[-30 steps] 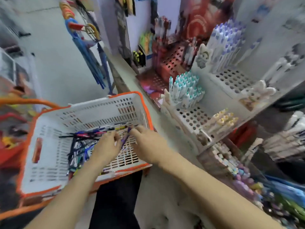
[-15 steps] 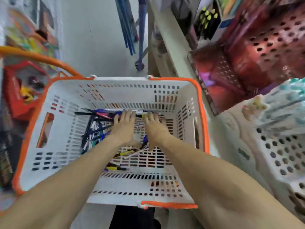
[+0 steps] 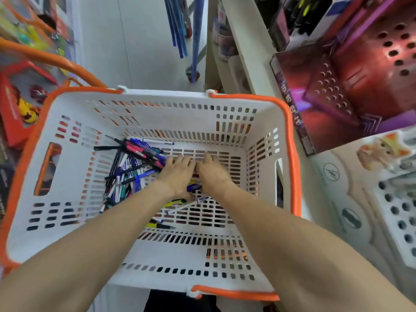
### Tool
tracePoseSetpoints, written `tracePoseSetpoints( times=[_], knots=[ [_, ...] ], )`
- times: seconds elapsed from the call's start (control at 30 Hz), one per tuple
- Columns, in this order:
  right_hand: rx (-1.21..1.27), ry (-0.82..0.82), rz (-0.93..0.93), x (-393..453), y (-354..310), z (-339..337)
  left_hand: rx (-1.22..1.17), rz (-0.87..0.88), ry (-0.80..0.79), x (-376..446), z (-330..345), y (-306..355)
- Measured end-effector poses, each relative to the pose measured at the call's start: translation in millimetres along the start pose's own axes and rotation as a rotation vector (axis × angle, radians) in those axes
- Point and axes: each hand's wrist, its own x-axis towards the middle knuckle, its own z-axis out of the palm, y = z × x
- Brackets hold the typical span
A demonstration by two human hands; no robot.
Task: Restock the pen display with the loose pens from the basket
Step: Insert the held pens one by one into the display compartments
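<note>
A white basket with an orange rim (image 3: pixel 292 154) fills the middle of the view. Loose pens (image 3: pixel 130 167) in blue, black, red and white lie heaped on the left half of its floor, and a few yellow and white pens (image 3: pixel 162 225) lie nearer to me. My left hand (image 3: pixel 177 174) and my right hand (image 3: pixel 213 174) rest side by side, palms down, fingers stretched flat on the basket floor just right of the heap. A blue pen (image 3: pixel 194 188) shows between the wrists. The white perforated pen display (image 3: pixel 396 212) stands at the right edge.
A red and purple perforated display (image 3: pixel 371 70) sits on the shelf at the upper right. Blue rods (image 3: pixel 177 25) hang over the aisle floor ahead. An orange basket handle (image 3: pixel 51 59) and red toy boxes (image 3: pixel 13 109) are at the left.
The view has swung down from the pen display onto the basket. Both hands have moved together toward the middle of the basket floor and flattened there.
</note>
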Motion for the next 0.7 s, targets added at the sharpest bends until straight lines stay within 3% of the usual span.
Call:
tracePoseSetpoints(
  times=[0.1,0.23,0.37,0.6,0.7],
  knots=[
    [-0.027,-0.052,-0.030,-8.8,-1.2,3.6,-0.040,0.013,-0.028,-5.9,6.8,6.9],
    [-0.030,-0.210,-0.080,-27.4,-8.7,14.9,-0.285,0.026,-0.248,-18.9,15.3,15.5],
    [0.004,-0.323,-0.143,-44.2,-15.8,21.8,-0.309,0.019,-0.401,-36.0,12.4,25.3],
    [0.126,-0.565,-0.009,-58.7,-19.9,33.8,-0.252,0.063,-0.713,-46.0,3.4,40.3],
    [0.155,-0.665,0.035,-60.2,-16.3,31.1,-0.283,0.044,-0.756,-48.1,4.0,43.4]
  ],
)
